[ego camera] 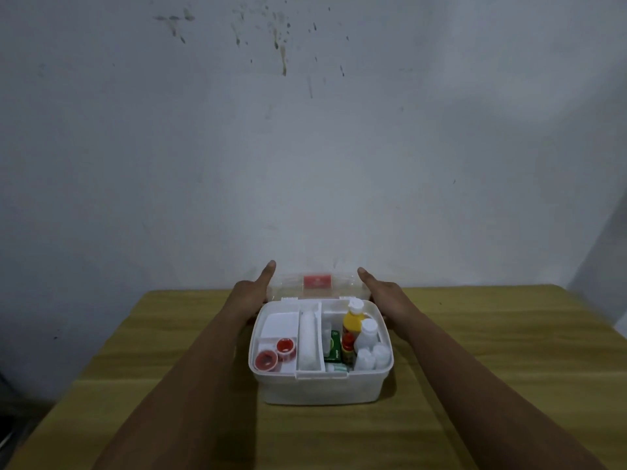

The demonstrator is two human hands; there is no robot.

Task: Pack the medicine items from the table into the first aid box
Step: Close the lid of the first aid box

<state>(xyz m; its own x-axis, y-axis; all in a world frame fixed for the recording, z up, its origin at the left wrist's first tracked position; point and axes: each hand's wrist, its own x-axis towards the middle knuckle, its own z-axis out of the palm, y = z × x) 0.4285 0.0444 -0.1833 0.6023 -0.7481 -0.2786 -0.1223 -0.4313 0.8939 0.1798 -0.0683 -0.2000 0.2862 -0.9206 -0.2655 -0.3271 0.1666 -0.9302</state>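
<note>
Clearance: box top open, sides flanked.
We see lid point(315, 286) upright at rear, left hand point(252, 293) & right hand point(381, 295) blocking box point(319, 385) flanks; table point(475, 368) front/sides free.

We are looking at a dim, cool-toned scene; the wall point(312, 147) is lying brightest at centre and upper right, falling dark toward the left corners (strong vignetting). Soft shadow is pooling on the bench point(509, 351) beneath both forearms, and wide-angle stretch is smearing the lower edges.

White first aid box point(319, 385), yellow bottle point(353, 321), red tape rolls point(266, 360).
</note>
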